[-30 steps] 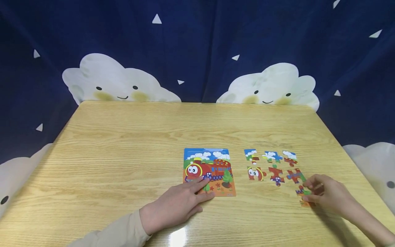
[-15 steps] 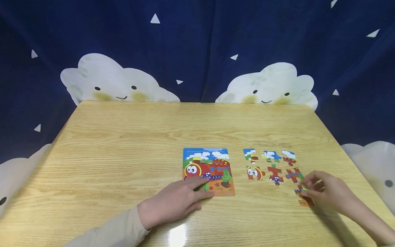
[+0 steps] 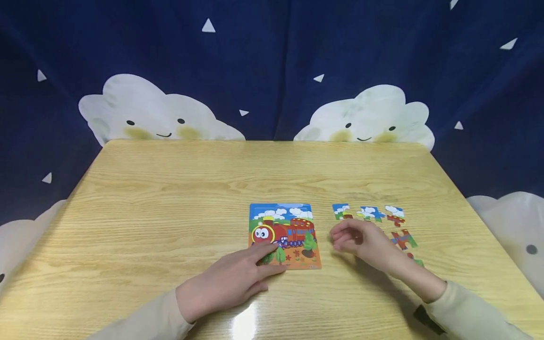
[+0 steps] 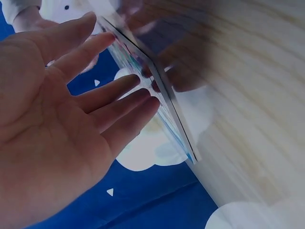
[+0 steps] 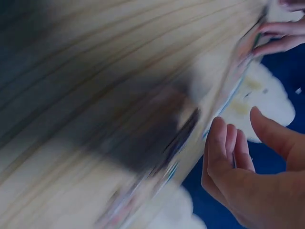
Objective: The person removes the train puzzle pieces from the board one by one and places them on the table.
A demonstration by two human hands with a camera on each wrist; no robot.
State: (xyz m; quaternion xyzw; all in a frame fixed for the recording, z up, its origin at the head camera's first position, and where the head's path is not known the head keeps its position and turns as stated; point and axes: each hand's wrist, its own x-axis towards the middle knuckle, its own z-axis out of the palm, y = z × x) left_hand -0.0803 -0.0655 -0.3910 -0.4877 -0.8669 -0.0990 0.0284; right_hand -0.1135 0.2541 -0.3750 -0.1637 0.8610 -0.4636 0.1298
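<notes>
A flat puzzle board printed with a red train lies mid-table. My left hand rests its fingers on the board's lower left part; in the left wrist view those fingers are straight against it. Just right of the board hovers my right hand, loosely bent. The right wrist view shows thumb and fingers apart, with nothing seen between them. Loose jigsaw pieces lie around that hand: a top row with a cloud piece, and a red-and-blue piece below. The hand and forearm hide others.
The wooden table reaches back to a dark blue curtain with white clouds. A green-edged piece shows beside the right forearm. Beneath the right cuff is a small black object.
My right hand has left the lower right puzzle pieces and moved left, stopping beside the board. The left hand keeps its place on the board, while the whole view shifts slightly.
</notes>
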